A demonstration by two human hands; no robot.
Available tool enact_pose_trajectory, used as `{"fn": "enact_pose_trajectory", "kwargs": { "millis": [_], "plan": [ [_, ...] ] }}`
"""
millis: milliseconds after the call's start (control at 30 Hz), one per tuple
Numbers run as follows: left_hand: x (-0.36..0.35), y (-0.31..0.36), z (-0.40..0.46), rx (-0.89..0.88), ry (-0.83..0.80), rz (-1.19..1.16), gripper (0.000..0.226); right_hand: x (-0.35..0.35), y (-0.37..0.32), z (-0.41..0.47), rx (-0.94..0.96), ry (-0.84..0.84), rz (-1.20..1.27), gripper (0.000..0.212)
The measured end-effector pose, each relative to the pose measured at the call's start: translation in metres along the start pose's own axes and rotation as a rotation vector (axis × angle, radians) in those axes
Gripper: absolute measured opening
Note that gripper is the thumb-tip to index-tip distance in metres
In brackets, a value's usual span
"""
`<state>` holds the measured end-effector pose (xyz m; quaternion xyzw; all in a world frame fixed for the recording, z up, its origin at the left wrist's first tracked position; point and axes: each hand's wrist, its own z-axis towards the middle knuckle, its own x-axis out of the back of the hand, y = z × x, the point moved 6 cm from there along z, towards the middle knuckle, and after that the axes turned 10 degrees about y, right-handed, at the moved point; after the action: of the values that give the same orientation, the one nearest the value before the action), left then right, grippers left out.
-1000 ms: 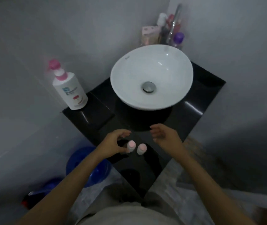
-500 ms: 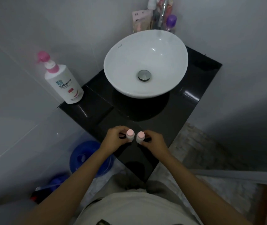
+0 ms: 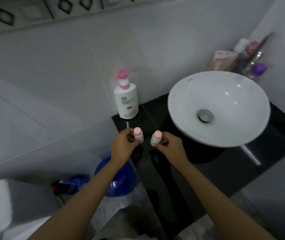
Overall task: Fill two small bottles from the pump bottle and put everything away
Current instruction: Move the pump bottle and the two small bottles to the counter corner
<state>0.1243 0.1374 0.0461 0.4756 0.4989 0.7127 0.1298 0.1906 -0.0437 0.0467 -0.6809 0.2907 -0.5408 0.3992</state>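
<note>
Each hand holds one small bottle lifted clear of the black surface (image 3: 252, 172): the left hand (image 3: 123, 148) pinches the left small bottle (image 3: 138, 135) between thumb and curled fingers (image 3: 131, 139), and the right hand (image 3: 169, 147) grips the right small bottle (image 3: 155, 138) the same way. Both bottles stand roughly upright with pink caps on top, the right one tilted a little toward the left, the two near each other but apart. The pump bottle (image 3: 126, 101) stands upright at the back corner of the surface against the wall, beyond and slightly left of both hands — the left hand lies nearer to it, the white basin (image 3: 186, 94) off to the right. Both forearms reach forward, wrists level, knuckles outward. Whether the small bottles are filled cannot be told; the caps look closed, so opening them likely comes first.
</note>
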Motion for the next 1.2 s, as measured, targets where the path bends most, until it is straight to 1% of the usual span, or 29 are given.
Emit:
{"fn": "enact_pose_trajectory", "kwargs": {
  "millis": [67,133,233,333,567,800,967,1100,1200],
  "plan": [
    [0.006,-0.004,0.02,0.05,0.076,0.01,0.029,-0.013,-0.019,0.027,0.03,-0.026,0.002,0.016],
    [0.007,-0.011,0.037,0.112,0.13,0.011,0.027,-0.027,-0.031,0.052,0.021,-0.053,0.007,0.021],
    [0.001,-0.022,0.057,0.189,0.173,0.045,0.025,-0.048,-0.04,0.081,0.03,-0.064,-0.01,0.02],
    [-0.007,-0.033,0.071,0.212,0.201,0.102,0.024,-0.068,-0.037,0.1,0.019,-0.094,-0.059,0.019],
    [-0.019,-0.047,0.085,0.253,0.198,0.121,0.021,-0.095,-0.026,0.119,-0.022,-0.134,-0.14,0.017],
    [-0.02,-0.045,0.092,0.257,0.202,0.082,0.017,-0.11,-0.023,0.126,-0.04,-0.174,-0.147,0.019],
    [-0.021,-0.047,0.093,0.276,0.197,0.044,0.019,-0.112,-0.024,0.128,-0.049,-0.175,-0.144,0.022],
    [-0.022,-0.049,0.091,0.269,0.19,-0.011,0.023,-0.113,-0.021,0.128,-0.071,-0.182,-0.152,0.02],
    [-0.023,-0.054,0.09,0.282,0.18,-0.035,0.029,-0.113,-0.017,0.128,-0.063,-0.184,-0.152,0.032]
  ]
}}
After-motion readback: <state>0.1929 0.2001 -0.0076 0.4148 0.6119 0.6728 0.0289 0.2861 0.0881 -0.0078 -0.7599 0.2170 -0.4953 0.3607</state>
